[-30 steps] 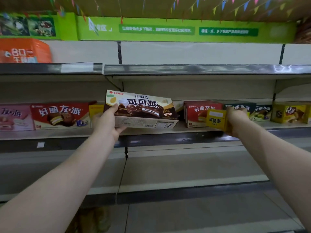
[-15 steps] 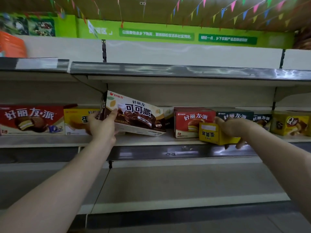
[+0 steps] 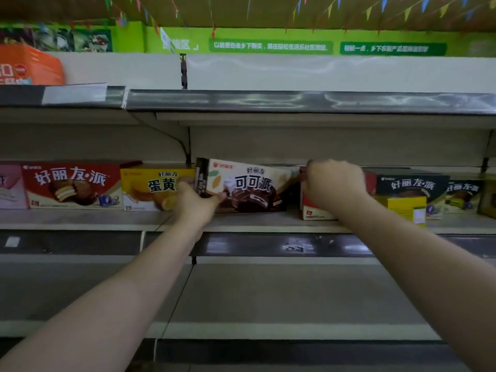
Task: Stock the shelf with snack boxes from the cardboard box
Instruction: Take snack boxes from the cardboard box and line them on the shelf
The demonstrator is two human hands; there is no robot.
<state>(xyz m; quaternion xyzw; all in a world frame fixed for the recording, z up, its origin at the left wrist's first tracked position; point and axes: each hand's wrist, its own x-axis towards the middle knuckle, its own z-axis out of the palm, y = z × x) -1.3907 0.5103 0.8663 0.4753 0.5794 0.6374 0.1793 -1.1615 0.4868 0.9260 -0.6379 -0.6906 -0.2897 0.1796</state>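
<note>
A white and brown cocoa pie box (image 3: pixel 252 189) stands on the middle shelf (image 3: pixel 241 224), between a yellow egg-yolk pie box (image 3: pixel 150 189) and a red pie box (image 3: pixel 314 210). My left hand (image 3: pixel 196 202) grips the cocoa box at its left end, thumb across the front face. My right hand (image 3: pixel 335 186) has its fingers curled over the top left corner of the red box and hides most of it. A small yellow box (image 3: pixel 405 208) stands alone on the shelf edge, right of my right arm. The cardboard box is out of view.
More boxes line the shelf: a red pie box (image 3: pixel 72 186) and a pink one (image 3: pixel 10 186) at left, dark green ones (image 3: pixel 410 183) at right. An orange carton (image 3: pixel 26 65) sits on the top shelf. The lower shelf (image 3: pixel 268 296) stretches below my arms.
The cocoa box went from tilted in the air to standing on the shelf. My right hand let go of the small yellow box on the shelf and moved left onto the red box.
</note>
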